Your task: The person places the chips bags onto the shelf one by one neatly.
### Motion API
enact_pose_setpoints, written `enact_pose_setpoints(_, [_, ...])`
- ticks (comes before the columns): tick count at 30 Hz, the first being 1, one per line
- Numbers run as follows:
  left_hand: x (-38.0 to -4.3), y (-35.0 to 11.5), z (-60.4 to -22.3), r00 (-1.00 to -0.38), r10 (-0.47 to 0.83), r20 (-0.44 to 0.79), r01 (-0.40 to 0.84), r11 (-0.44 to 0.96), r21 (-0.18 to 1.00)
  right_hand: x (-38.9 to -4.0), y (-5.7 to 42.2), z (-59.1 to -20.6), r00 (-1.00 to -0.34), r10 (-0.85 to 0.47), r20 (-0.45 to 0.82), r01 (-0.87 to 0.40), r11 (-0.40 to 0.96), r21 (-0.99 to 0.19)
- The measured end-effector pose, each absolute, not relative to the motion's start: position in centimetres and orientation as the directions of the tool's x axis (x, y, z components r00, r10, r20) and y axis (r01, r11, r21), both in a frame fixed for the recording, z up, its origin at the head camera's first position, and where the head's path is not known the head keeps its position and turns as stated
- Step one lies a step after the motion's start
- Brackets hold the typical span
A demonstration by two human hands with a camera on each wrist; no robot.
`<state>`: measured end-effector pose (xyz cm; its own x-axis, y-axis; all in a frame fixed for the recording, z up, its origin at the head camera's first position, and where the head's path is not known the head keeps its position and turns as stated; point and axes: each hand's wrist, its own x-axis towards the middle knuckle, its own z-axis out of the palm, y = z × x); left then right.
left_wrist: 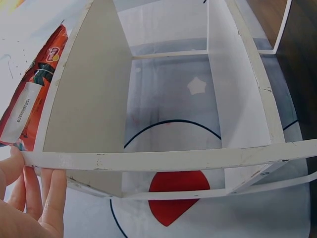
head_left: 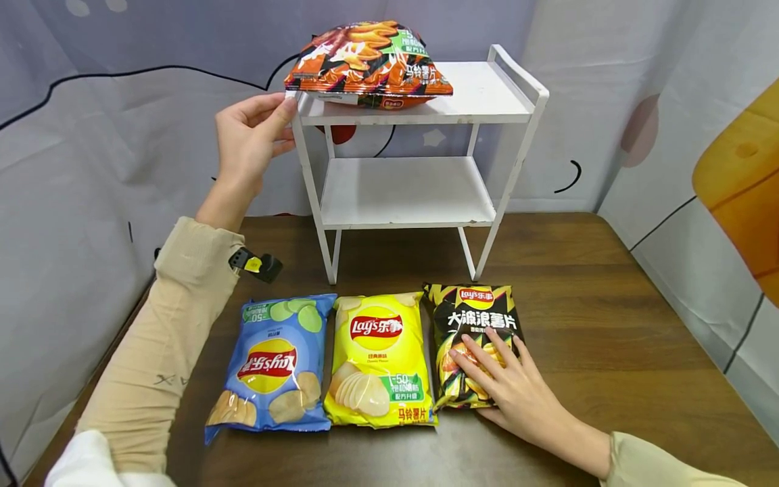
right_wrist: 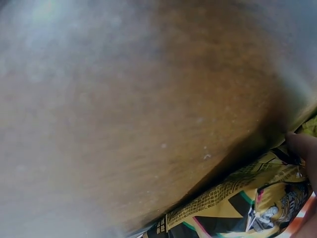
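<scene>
My left hand (head_left: pixel 252 138) pinches the top left corner of a white two-tier metal rack (head_left: pixel 420 220). Its thumb and fingers (left_wrist: pixel 52 203) lie on either side of the frame in the left wrist view. An orange chip bag (head_left: pixel 371 64) sits on the rack's top shelf, just beside that hand. My right hand (head_left: pixel 517 389) rests with spread fingers on a black Lay's chip bag (head_left: pixel 468 311), which lies on the table. The right wrist view shows this bag's gold and black edge (right_wrist: pixel 233 206) and part of the hand.
A yellow Lay's bag (head_left: pixel 380 358) lies left of the black one, and a blue Lay's bag (head_left: pixel 270 365) lies left of that, printed upside down to me. The rack stands behind them on the brown wooden table (head_left: pixel 566 304). A patterned cloth (head_left: pixel 152 135) hangs behind.
</scene>
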<state>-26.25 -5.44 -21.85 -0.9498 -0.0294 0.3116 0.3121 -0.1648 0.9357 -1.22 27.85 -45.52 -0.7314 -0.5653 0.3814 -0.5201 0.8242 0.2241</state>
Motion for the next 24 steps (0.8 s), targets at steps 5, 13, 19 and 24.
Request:
enact_pose_setpoints(5, [-26.23, -5.41, -21.80, -0.949, -0.029, 0.315, 0.315, -0.163, 0.935, -1.36, 27.88, -45.45, -0.718, -0.574, 0.393, -0.526, 0.818, 0.234])
enact_pose_setpoints(13, [-26.29, -5.35, -21.81, -0.945, -0.033, 0.324, 0.325, -0.171, 0.930, -1.40, 27.87, -45.37, -0.716, -0.577, 0.392, -0.527, 0.816, 0.239])
enact_pose_setpoints(19, [-26.31, -5.33, -21.84, -0.943, -0.035, 0.332, 0.333, -0.173, 0.927, -1.42, 27.81, -45.48, -0.714, -0.568, 0.409, -0.527, 0.821, 0.221])
enact_pose_setpoints(24, [-26.33, -5.34, -21.90, -0.941, -0.037, 0.335, 0.336, -0.169, 0.926, -1.45, 27.81, -45.52, -0.714, -0.567, 0.410, -0.526, 0.822, 0.219])
